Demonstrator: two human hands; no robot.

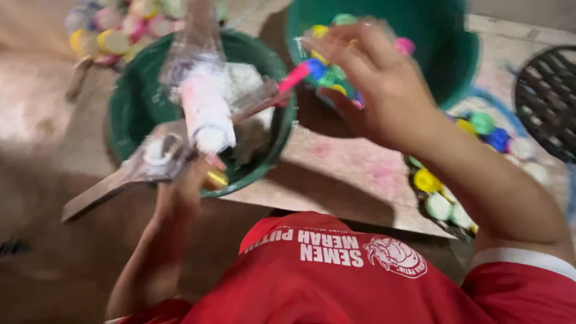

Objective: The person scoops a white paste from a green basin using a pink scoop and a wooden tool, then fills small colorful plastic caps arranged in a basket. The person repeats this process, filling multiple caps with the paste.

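Red shirt [336,282] nearest; green bowl [129,105] holds white paste [243,81].

White print on red shirt [360,255]

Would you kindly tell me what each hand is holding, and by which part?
The left hand grips a white-coated, plastic-wrapped roll by its lower end. The right hand pinches a cluster of small colourful plastic pieces from above; blur hides the exact hold.

Green bowl [129,108], white paste-smeared stick [207,114], red shirt [336,288], multicoloured caps [468,129].
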